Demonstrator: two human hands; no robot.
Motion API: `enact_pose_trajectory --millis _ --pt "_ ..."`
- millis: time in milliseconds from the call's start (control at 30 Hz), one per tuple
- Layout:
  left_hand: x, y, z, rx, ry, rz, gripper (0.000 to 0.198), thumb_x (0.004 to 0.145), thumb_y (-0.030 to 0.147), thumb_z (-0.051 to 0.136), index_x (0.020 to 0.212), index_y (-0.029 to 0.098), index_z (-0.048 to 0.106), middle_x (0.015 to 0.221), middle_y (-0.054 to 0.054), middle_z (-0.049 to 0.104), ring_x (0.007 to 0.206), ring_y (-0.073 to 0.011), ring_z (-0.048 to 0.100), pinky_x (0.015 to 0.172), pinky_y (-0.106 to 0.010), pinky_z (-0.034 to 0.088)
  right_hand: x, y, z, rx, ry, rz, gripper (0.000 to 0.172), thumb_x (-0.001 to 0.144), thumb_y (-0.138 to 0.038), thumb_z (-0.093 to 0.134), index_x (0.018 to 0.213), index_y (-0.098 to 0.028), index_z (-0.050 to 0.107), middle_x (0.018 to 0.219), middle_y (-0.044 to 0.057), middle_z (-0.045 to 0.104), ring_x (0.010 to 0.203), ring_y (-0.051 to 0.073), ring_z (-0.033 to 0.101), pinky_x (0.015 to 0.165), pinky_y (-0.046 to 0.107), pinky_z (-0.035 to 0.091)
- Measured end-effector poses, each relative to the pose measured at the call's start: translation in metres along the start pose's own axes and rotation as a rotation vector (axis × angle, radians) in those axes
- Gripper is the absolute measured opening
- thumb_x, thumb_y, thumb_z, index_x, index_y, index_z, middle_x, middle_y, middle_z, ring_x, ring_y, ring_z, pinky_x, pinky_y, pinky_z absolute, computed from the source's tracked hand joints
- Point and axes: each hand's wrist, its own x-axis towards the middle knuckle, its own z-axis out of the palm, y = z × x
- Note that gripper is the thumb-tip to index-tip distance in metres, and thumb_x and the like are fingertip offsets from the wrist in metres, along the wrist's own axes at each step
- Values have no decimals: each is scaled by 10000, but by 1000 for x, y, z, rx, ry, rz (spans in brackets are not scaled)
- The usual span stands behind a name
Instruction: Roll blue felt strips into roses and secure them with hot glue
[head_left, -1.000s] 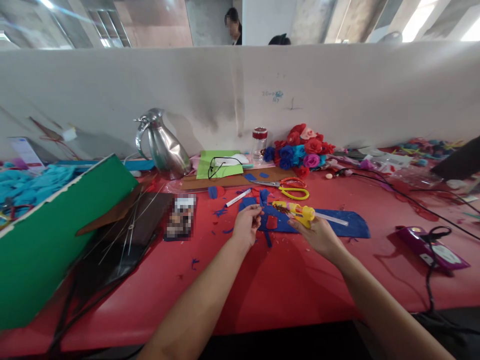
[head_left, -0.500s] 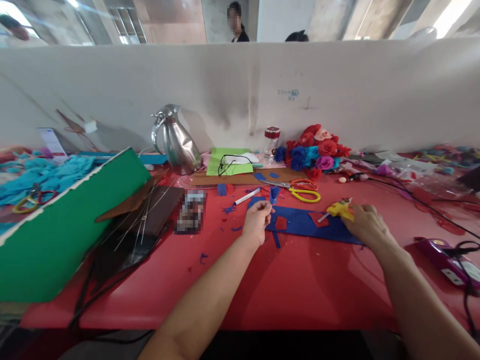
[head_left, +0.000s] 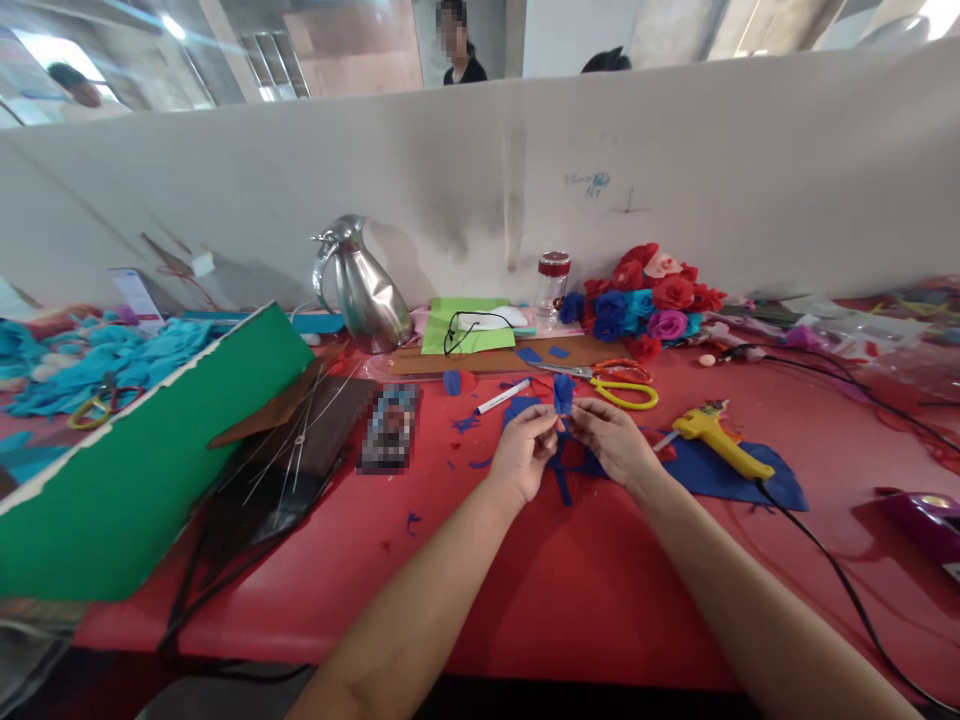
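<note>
My left hand (head_left: 526, 450) pinches a small rolled piece of blue felt (head_left: 563, 393) just above the red table. My right hand (head_left: 613, 438) meets it from the right, fingertips closed on the same blue piece. Under both hands lies a blue felt sheet (head_left: 712, 470) with small red cut pieces on it. A yellow glue gun (head_left: 718, 436) rests on that sheet to the right of my right hand, its black cord trailing toward the table's front right. Yellow-handled scissors (head_left: 622, 385) and a white marker (head_left: 502, 396) lie just behind my hands.
A steel jug (head_left: 364, 290), a red-lidded jar (head_left: 553, 283) and a pile of felt roses (head_left: 645, 300) stand along the white partition. A green board (head_left: 142, 450) over wires fills the left. A purple device (head_left: 926, 515) lies at right. People stand beyond the partition.
My right hand set the yellow glue gun down on the blue sheet, then came left to join my left hand on the small blue piece. The view shifted slightly.
</note>
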Motion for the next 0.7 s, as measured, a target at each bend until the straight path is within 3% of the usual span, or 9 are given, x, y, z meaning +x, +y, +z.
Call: enact_pose_trajectory --millis 200,700 --pt "-1 -6 2 8 12 -66 213 588 231 754 689 154 583 590 37 539 461 -32 373 456 -183 233 -11 4 -1 111 -115 -16 342 520 -448 849 700 -206 688 641 -15 650 602 114 564 657 258 491" --pt "-3 -5 2 31 41 -69 258 543 238 776 671 157 568 593 47 528 459 -21 370 463 -155 284 -18 -5 6 181 -138 -17 323 540 -446 842 707 -200 714 654 -17 658 605 103 564 647 249 477"
